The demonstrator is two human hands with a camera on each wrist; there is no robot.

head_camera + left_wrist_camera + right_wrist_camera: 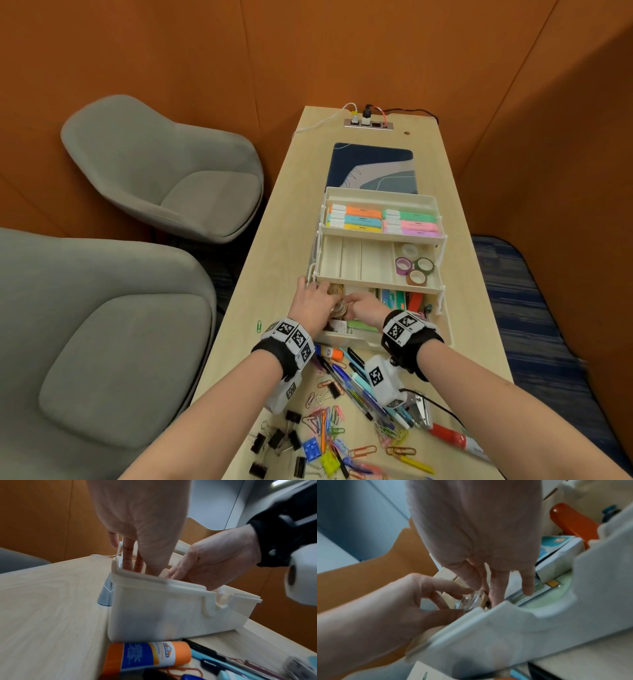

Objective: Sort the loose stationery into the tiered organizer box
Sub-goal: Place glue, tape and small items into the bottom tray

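Note:
The cream tiered organizer (444, 330) stands open on the table. Highlighters (383, 219) fill its top tier, and washi tape rolls (414, 267) sit at the right of the middle tier. Both hands reach into the left end of the bottom tier. In the right wrist view my left hand (464, 600) pinches a clear tape roll (474, 599) between thumb and forefinger. My right hand (481, 590) comes down from above, thumb and fingertips closed on the roll's top edge. The box's front wall (154, 608) hides the fingertips in the left wrist view.
Loose items lie in front of the box: a glue stick (330, 352), pens (356, 380), binder clips (277, 442), coloured paper clips (329, 421). An orange stapler (415, 299) and small boxes (392, 298) lie in the bottom tier. Two grey chairs (102, 325) stand left of the table.

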